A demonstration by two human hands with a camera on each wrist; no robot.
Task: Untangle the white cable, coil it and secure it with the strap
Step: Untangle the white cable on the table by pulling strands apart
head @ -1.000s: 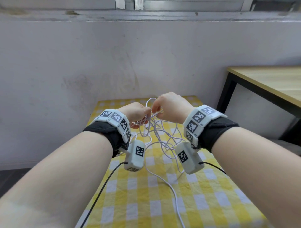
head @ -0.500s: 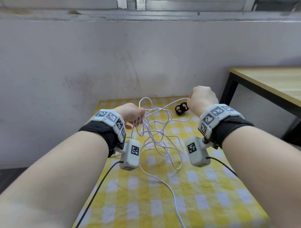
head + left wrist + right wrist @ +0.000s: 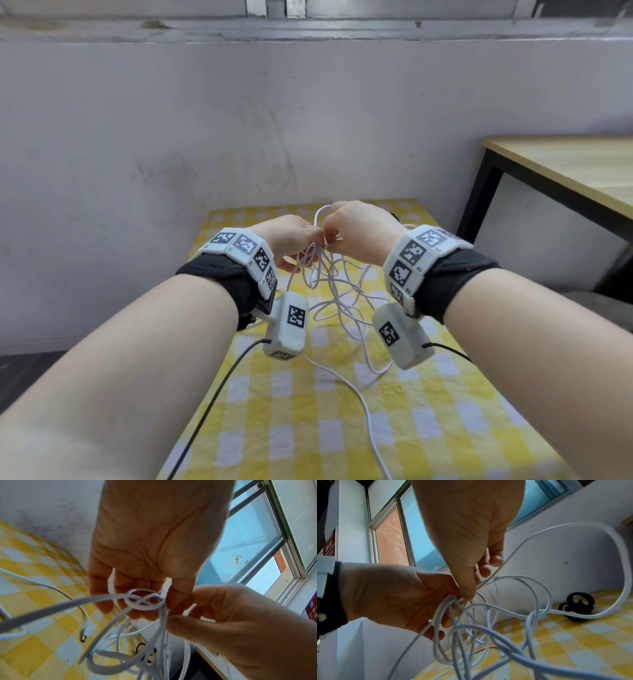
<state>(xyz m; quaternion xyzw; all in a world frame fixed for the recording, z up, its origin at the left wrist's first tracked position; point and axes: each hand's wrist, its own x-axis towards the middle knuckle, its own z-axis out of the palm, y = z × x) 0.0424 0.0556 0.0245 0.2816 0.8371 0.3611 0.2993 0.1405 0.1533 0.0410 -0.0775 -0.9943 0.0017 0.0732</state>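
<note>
The white cable (image 3: pixel 339 294) hangs as a loose tangle between both hands above the yellow checked table (image 3: pixel 428 428). My left hand (image 3: pixel 298 253) grips a bunch of strands; the left wrist view shows a small knot (image 3: pixel 144 600) in front of its fingers (image 3: pixel 137 612). My right hand (image 3: pixel 339 236) touches the left and pinches the cable (image 3: pixel 488 615) between thumb and fingers (image 3: pixel 467 593). One plug end (image 3: pixel 84 637) lies on the cloth. The black strap (image 3: pixel 573 601) lies on the table by the wall, mostly hidden behind my right hand in the head view.
A long strand of the cable (image 3: pixel 363 404) trails over the cloth toward the near edge. A grey wall (image 3: pixel 239 137) stands just behind the table. A wooden desk with black legs (image 3: pixel 565 171) is at the right.
My right hand, which had pulled a strand out to the right, has come back against the left hand. The strap, visible half a second ago, is now covered by the right hand.
</note>
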